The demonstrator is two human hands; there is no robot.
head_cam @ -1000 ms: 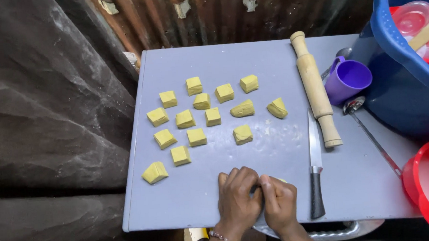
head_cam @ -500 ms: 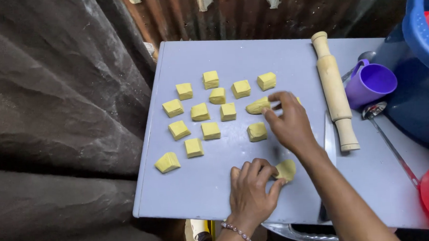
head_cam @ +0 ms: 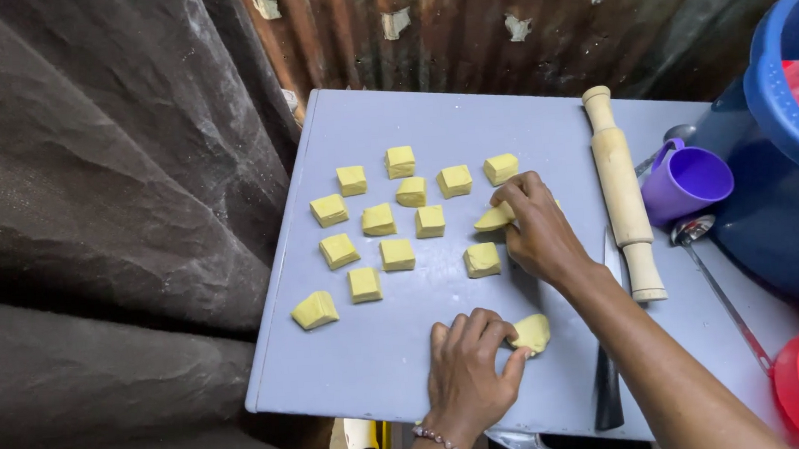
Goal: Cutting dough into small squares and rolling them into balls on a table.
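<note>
A person's left hand (head_cam: 469, 377) presses a yellow dough piece (head_cam: 531, 333) flat-fingered against the near edge of a grey board (head_cam: 380, 364), steadying it. The right hand (head_cam: 537, 230) reaches farther, fingers closed on a dough wedge (head_cam: 493, 218) beside the cut squares (head_cam: 399, 254). A rolling pin (head_cam: 621, 190) lies right.

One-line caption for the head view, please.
Right hand picks a yellow dough piece off the grey board; left hand rests beside another piece.
</note>
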